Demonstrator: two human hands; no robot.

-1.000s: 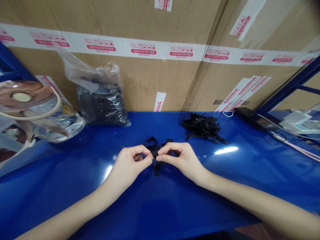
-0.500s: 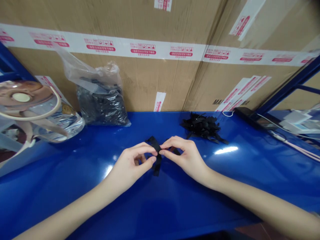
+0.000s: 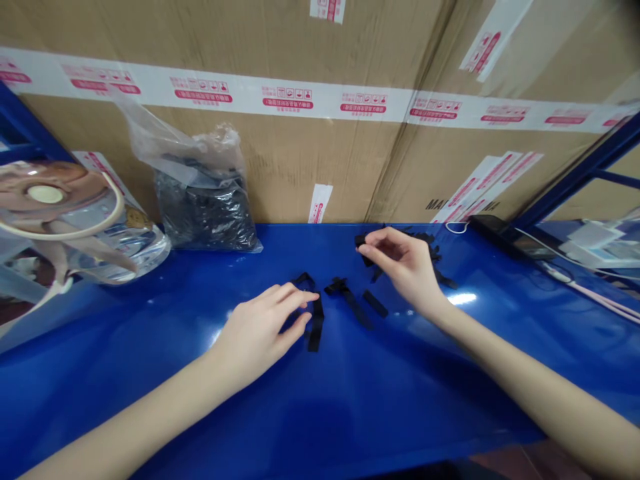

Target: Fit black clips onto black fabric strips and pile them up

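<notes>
Black strip (image 3: 315, 330) lying lengthwise away from person, just right of left hand (image 3: 257, 337), fingers open, released; right hand (image 3: 406, 262) fingers pinching small black piece (image 3: 361, 241) by black pile (image 3: 440, 273) on blue desk (image 3: 450, 400).

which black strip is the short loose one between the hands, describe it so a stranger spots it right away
On the blue bench, look between the left hand and right hand. Just below the right hand lies a short black strip, slanted and on its own, unlike the longer strip beside it, which joins a crossing piece.
</notes>
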